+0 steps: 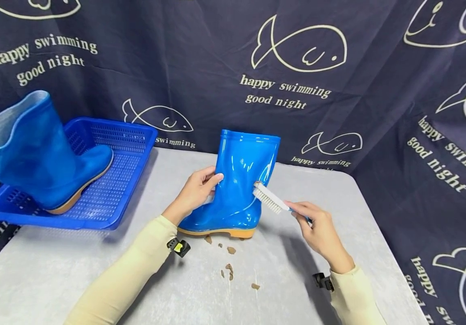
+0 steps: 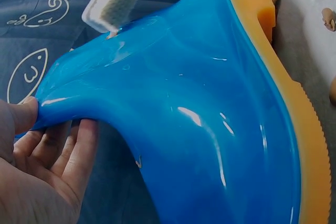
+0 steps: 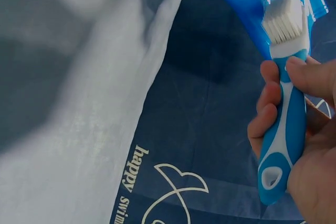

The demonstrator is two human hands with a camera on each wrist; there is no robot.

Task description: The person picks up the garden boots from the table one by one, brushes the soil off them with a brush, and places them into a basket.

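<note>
A glossy blue rain boot (image 1: pixel 239 189) with a tan sole stands upright on the table, toe to the left. My left hand (image 1: pixel 195 192) holds the front of its shaft, thumb on the near side and fingers on the far side, as the left wrist view shows. In my right hand (image 1: pixel 318 228) is a scrub brush (image 1: pixel 271 198), gripped by its blue-and-white handle (image 3: pixel 286 124). Its white head meets the back edge of the shaft above the heel, bristles facing down and away from the boot. A small brown bit shows at the head's tip.
Several brown crumbs (image 1: pixel 231 250) lie on the grey table (image 1: pixel 298 289) before the boot. To the left, a blue plastic basket (image 1: pixel 123 198) holds a second blue boot (image 1: pixel 42 149). A dark printed curtain (image 1: pixel 200 58) hangs behind and along the right.
</note>
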